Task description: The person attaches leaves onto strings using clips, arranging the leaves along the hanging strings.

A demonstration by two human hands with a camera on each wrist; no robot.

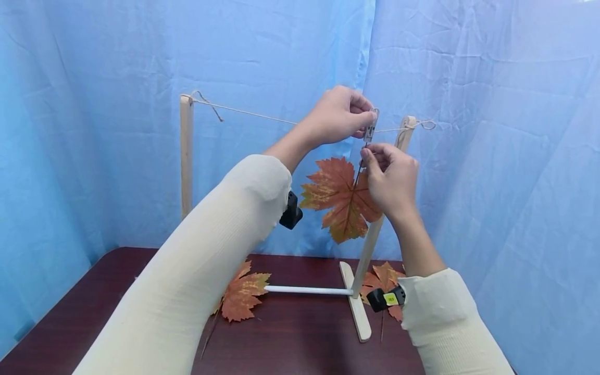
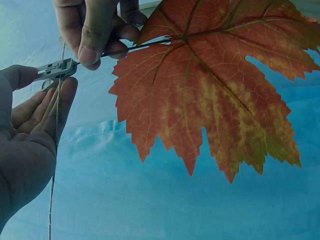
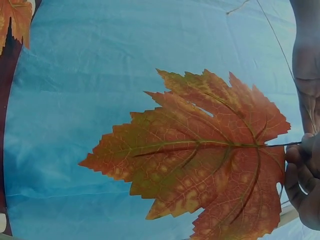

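My left hand (image 1: 338,115) pinches a pale grey clothespin (image 1: 370,130) at its upper end, where it sits on the thin string (image 1: 248,111). Just below, my right hand (image 1: 395,179) pinches the dark stem of an orange-red maple leaf (image 1: 341,203) between thumb and fingers. The stem's top meets the lower end of the clothespin (image 2: 59,69) in the left wrist view. From the stem the leaf blade hangs downward, well above the table. In the right wrist view the leaf (image 3: 210,155) spreads broadly, and the clothespin is hidden.
A wooden left post (image 1: 186,156) and a right post (image 1: 370,250) carry the string, with a white rod (image 1: 307,290) low between them. The right foot (image 1: 358,312) stands on the dark red table (image 1: 300,338). Two more leaves lie there, one left (image 1: 244,297), one right (image 1: 382,276).
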